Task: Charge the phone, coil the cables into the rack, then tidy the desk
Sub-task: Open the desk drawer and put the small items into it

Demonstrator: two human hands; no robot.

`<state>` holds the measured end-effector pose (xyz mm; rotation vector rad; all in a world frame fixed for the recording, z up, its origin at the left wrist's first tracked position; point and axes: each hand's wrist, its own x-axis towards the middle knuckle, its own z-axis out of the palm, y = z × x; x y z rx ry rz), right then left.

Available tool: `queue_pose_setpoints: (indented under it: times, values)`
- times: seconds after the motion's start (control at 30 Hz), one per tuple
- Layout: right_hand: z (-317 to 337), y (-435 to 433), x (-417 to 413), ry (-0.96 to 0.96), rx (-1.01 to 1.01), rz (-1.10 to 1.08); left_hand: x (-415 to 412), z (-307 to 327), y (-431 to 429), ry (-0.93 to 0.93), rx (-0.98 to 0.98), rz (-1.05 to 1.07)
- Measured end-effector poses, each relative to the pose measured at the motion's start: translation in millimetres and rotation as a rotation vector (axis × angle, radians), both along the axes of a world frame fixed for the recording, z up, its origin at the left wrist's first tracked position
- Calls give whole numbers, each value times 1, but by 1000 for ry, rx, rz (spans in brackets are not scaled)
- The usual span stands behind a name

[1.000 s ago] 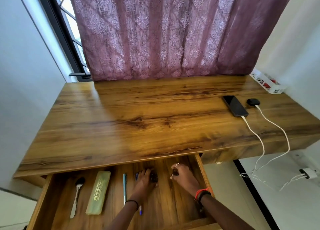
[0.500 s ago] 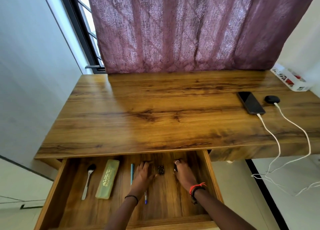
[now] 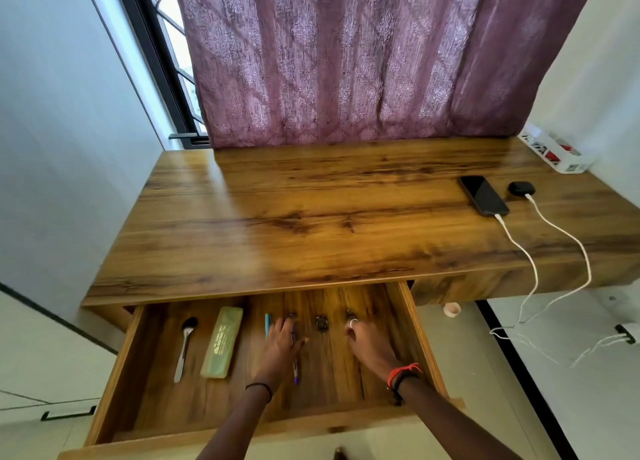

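Observation:
The black phone (image 3: pixel 484 196) lies on the desk top (image 3: pixel 311 217) at the right, with a white cable (image 3: pixel 519 251) plugged into it. A second white cable (image 3: pixel 573 241) runs to a black earbud case (image 3: pixel 521 188) beside the phone. Both cables hang over the desk's front edge to the floor. My two hands are inside the open drawer (image 3: pixel 420 341). My left hand (image 3: pixel 280 345) rests flat on the drawer floor over a purple pen (image 3: pixel 295 367). My right hand (image 3: pixel 369 341) has bent fingers that pinch a small dark coil (image 3: pixel 350 313). Another small dark coil (image 3: pixel 322 322) lies loose between my hands.
Left in the drawer lie a spoon (image 3: pixel 185 341), a green case (image 3: pixel 223 345) and a teal pen (image 3: pixel 267 322). A white power strip (image 3: pixel 557 153) sits at the desk's back right corner. A tape roll (image 3: pixel 452 309) and a wall charger (image 3: pixel 628 333) are down right.
My left hand let go of a small dark coil, which now lies in the drawer, and drew back to the left. My right hand stays on its coil. The view shifted left.

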<state>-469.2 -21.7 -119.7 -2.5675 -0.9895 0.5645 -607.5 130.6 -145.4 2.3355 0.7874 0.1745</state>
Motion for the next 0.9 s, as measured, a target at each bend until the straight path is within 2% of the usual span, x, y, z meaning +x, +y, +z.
queue_pose_setpoints:
  times: [0.17, 0.33, 0.5, 0.6, 0.73, 0.9]
  values:
    - [16, -1, -42, 89, -22, 33, -29, 15, -12, -61, -13, 2]
    - [30, -19, -80, 189, 43, 71, -66, 25, -21, -152, -68, -42]
    - [42, -44, -100, 318, 34, 156, -104, 33, -25, -37, -229, -238]
    - [49, -55, -103, 342, -8, 251, -131, 31, -23, 18, -166, -341]
    - [53, -61, -106, 188, -18, 284, -149, 32, -21, -7, -83, -312]
    - [57, -62, -115, -185, -25, 179, -158, 30, -36, -72, 405, -118]
